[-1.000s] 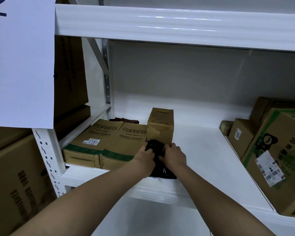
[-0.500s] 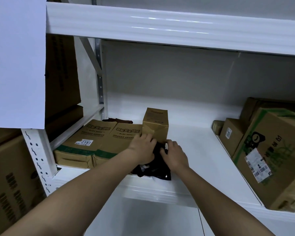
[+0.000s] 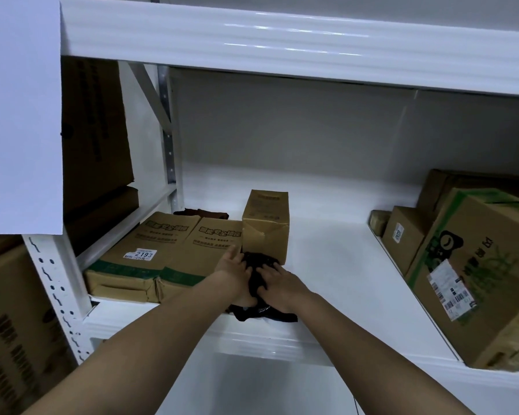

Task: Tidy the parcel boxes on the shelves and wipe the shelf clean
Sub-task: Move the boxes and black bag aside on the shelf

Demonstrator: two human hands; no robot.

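1. Stretching from 9 o'clock to 3 o'clock, a white metal shelf [image 3: 336, 265] is taking up the middle of the view, with a grey wall behind it and a second white shelf beam [image 3: 282, 40] running overhead at 12 o'clock.
2. Hanging at 10 o'clock, a white paper sheet [image 3: 18, 115] is covering part of the perforated upright.
3. Lying flat at 8 o'clock, two flat printed boxes [image 3: 168, 253] are sitting side by side, long axes running front to back; a label reading 2193 is showing on the left one.
4. Standing upright just right of them, a tall brown box [image 3: 265, 226] is pointing its long axis up.
5. Resting at its foot near the front edge, a black bag [image 3: 258, 283] is bunching up.
6. Pressing in from both sides, the left hand [image 3: 234, 274] and right hand [image 3: 279, 287] are gripping the bag, fingers curled into it.
7. Sitting at 3 o'clock, green-printed cartons [image 3: 474, 265] are crowding together, all closed, their contents hidden.
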